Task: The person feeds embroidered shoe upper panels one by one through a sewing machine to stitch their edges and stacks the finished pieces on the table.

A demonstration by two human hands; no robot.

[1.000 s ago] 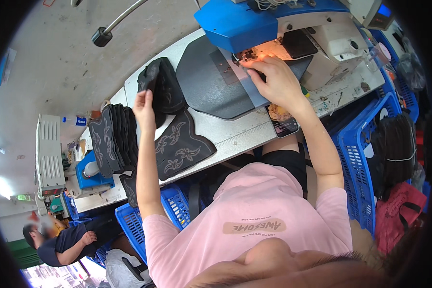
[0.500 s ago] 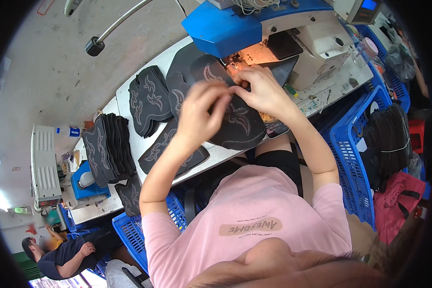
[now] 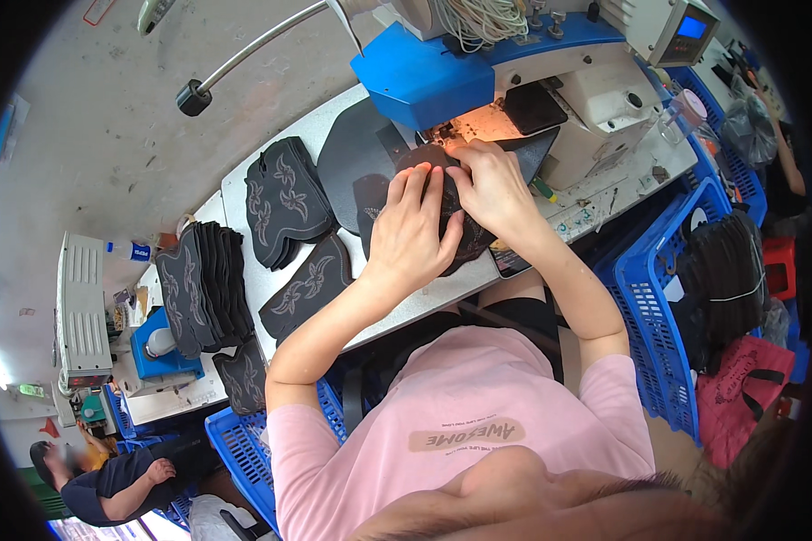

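Note:
My left hand (image 3: 415,225) lies with its fingers stretched out on a dark leather-like panel (image 3: 475,242), left of the sewing machine's needle area. The thumb is apart from the fingers. Close to the lit needle area, my right hand (image 3: 496,189) has its fingers bent over the same panel's far edge, with the thumb toward the left hand. Both hands cover much of the panel. The sewing machine (image 3: 424,77) has a blue head cover just beyond my hands. To their left, a large plain dark sheet (image 3: 345,155) rests on the white table (image 3: 388,323).
Stitched dark panels lie left in a stack (image 3: 289,198), a single panel (image 3: 311,281) and a standing bundle (image 3: 209,284). A blue crate (image 3: 645,316) with dark pieces stands right, another crate (image 3: 239,446) lower left. A lamp arm (image 3: 262,45) hangs above. A person (image 3: 122,482) sits far left.
My left hand has gone from curled fingers to flat on the panel. The panel's pale stitched pattern, plain before, is now mostly out of sight, and a darker brownish surface shows. The view has shifted slightly.

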